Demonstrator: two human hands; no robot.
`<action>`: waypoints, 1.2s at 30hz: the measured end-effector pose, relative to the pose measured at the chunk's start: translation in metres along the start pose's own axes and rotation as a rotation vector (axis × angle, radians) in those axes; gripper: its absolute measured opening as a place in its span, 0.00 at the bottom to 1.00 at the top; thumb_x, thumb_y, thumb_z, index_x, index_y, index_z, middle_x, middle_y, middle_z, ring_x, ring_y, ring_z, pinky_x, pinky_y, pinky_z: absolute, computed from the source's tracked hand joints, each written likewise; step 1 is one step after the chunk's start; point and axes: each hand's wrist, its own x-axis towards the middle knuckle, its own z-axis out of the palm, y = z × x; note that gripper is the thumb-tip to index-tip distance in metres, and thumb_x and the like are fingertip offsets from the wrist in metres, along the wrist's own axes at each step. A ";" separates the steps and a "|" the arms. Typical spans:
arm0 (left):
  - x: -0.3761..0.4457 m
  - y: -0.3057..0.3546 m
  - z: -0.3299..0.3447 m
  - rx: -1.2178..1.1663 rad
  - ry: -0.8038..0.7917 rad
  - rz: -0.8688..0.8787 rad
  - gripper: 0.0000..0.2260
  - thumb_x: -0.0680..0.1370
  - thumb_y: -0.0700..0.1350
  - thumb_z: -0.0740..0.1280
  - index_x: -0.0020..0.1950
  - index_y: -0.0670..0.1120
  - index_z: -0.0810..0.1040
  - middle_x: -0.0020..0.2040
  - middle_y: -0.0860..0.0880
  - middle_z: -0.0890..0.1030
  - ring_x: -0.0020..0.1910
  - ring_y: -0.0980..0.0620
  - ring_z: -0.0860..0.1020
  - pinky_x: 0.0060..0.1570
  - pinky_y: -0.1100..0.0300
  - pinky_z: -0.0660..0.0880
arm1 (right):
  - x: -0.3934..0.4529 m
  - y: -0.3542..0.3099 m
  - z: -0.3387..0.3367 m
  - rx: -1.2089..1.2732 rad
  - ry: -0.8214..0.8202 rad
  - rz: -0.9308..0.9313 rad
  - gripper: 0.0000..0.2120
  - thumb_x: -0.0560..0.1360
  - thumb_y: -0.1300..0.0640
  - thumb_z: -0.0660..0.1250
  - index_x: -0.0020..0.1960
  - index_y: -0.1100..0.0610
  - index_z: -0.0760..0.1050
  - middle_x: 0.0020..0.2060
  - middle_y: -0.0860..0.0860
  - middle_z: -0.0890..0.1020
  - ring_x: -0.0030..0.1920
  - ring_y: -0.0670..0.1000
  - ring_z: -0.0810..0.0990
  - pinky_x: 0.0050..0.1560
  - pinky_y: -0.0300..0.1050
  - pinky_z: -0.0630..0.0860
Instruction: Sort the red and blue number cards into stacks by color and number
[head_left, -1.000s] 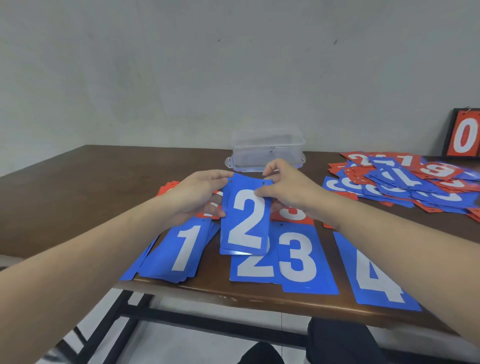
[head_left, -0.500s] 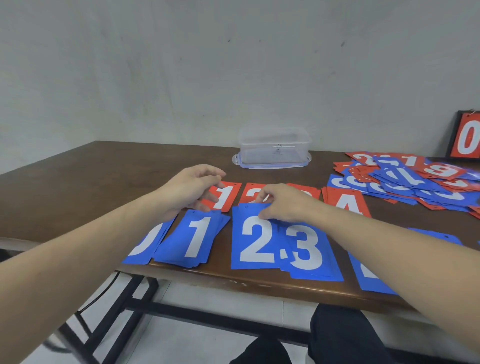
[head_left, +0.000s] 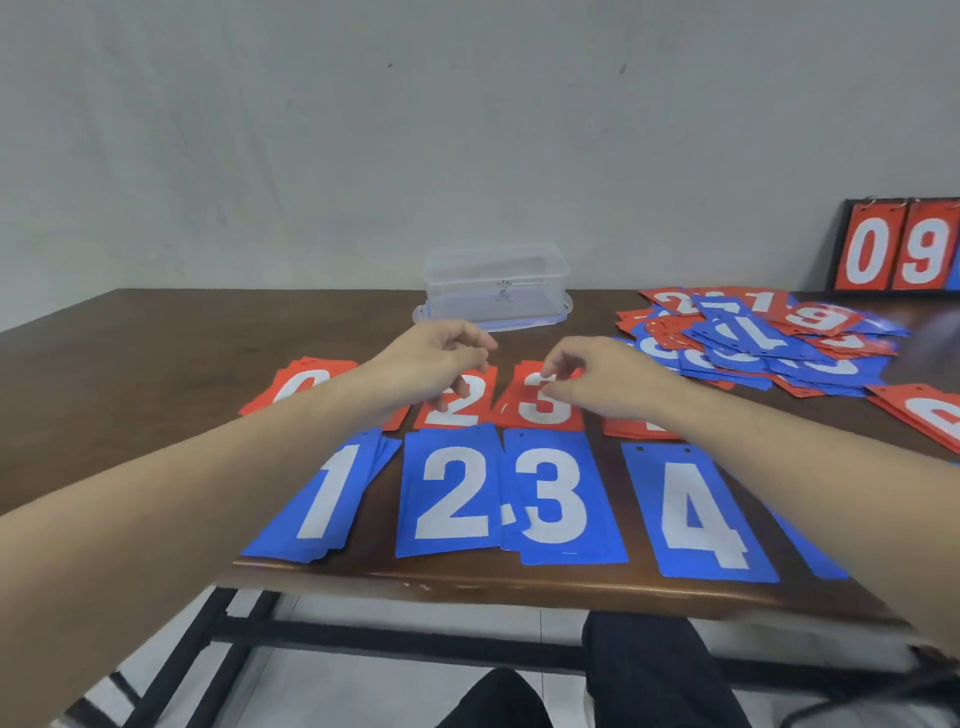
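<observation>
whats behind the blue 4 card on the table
Directly behind the blue 4 card lies a red card, with only its near edge showing. The right forearm covers the rest, so its number cannot be read. Further back is the mixed pile of red and blue cards.

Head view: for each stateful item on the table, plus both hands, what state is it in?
Clear plastic lidded box: closed, upside down.
Blue "2" card stack: flat, overlapping blue "3" card stack.
Mixed red and blue card pile: unsorted.
Left hand: fingers loosely curled, holding nothing.
Right hand: fingers loosely curled, holding nothing.
</observation>
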 end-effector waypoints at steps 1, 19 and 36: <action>0.007 0.006 0.008 0.009 -0.024 0.011 0.08 0.82 0.45 0.63 0.58 0.52 0.79 0.51 0.50 0.83 0.35 0.57 0.78 0.31 0.62 0.75 | -0.002 0.010 -0.008 0.000 0.008 0.013 0.05 0.75 0.48 0.71 0.49 0.46 0.78 0.49 0.44 0.81 0.47 0.45 0.78 0.46 0.42 0.74; 0.152 0.082 0.173 0.117 -0.199 0.205 0.06 0.80 0.42 0.66 0.50 0.53 0.80 0.54 0.51 0.83 0.54 0.51 0.80 0.54 0.55 0.77 | -0.048 0.204 -0.125 0.005 0.224 0.364 0.02 0.78 0.53 0.69 0.49 0.47 0.78 0.49 0.47 0.82 0.46 0.47 0.79 0.41 0.37 0.71; 0.243 0.111 0.269 0.413 -0.375 0.343 0.25 0.78 0.62 0.67 0.73 0.60 0.67 0.67 0.52 0.75 0.61 0.49 0.78 0.53 0.64 0.72 | -0.037 0.314 -0.160 0.079 0.364 0.499 0.04 0.79 0.54 0.66 0.53 0.48 0.77 0.46 0.45 0.80 0.42 0.48 0.81 0.36 0.39 0.71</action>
